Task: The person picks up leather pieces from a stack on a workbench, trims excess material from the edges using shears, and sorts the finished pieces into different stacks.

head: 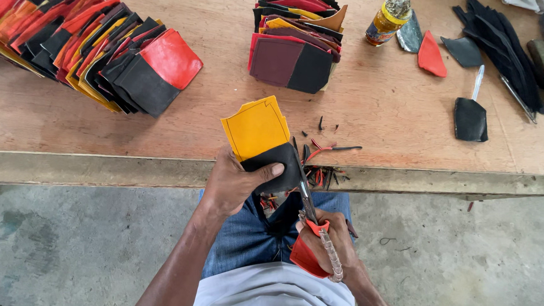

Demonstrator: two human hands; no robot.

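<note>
A person seated at a long wooden workbench (374, 106) looks down at both hands, held over the lap just past the bench's near edge. The left hand (233, 182) is closed around a leather piece (260, 138), yellow on top and black below, pinching the black lower part with the thumb across it; the piece stands with its long axis running from 6 toward 12 o'clock. The right hand (325, 242) is clenched around the red handles of a pair of scissors (307, 197), whose blades point toward 12 o'clock and lie along the piece's right edge, touching or just beside it. From the right hand the piece lies at about 11 o'clock; the left hand is already on it. Thin trimmings (327, 150) lie scattered at the bench edge. Farther off, stacks of red, black and yellow pieces (96, 50) sit at 10 o'clock, another stack (294, 42) at 12, and a glue jar (385, 22) at 1 o'clock.
</note>
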